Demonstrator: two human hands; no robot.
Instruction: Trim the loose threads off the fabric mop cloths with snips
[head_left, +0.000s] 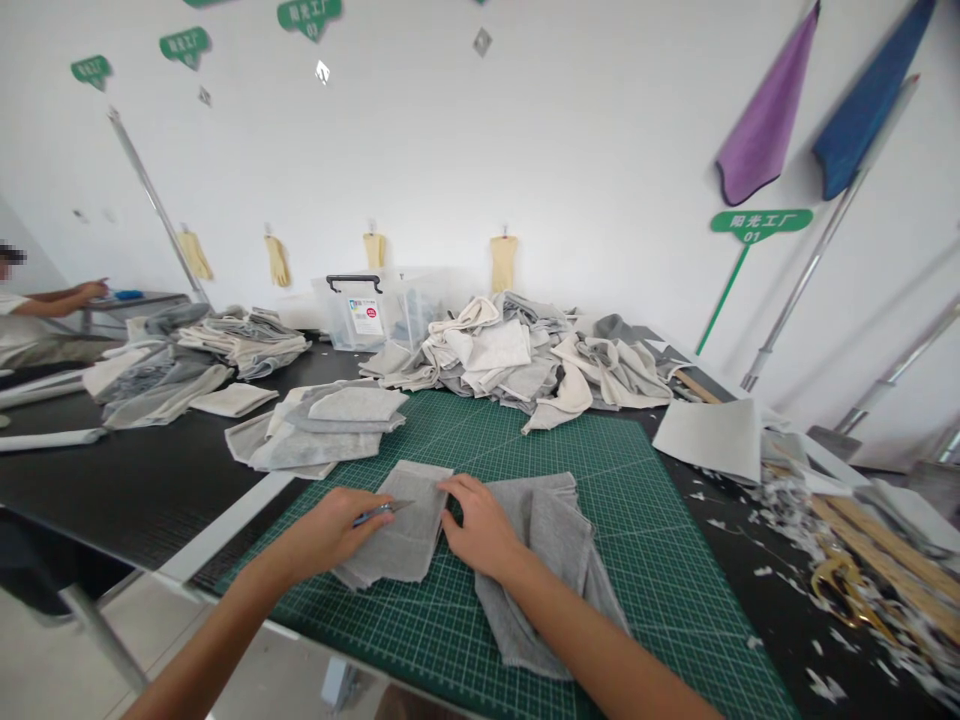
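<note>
In front of me, the person's left hand (349,525) has its fingers closed around a small blue-handled cutting tool (373,513), its blade pointing over a grey cloth (405,540). That cloth lies flat on the green cutting mat (645,610), near the front of the desk (67,485). The right hand (480,530) is at the cloth's right edge, thumb and forefinger spread; from here I can't quite tell whether those fingers pinch the fabric or merely rest against it. More grey cloths (551,520) lie partly beneath the right forearm, and a heaped pile of cloths (495,350) sits behind the mat.
</note>
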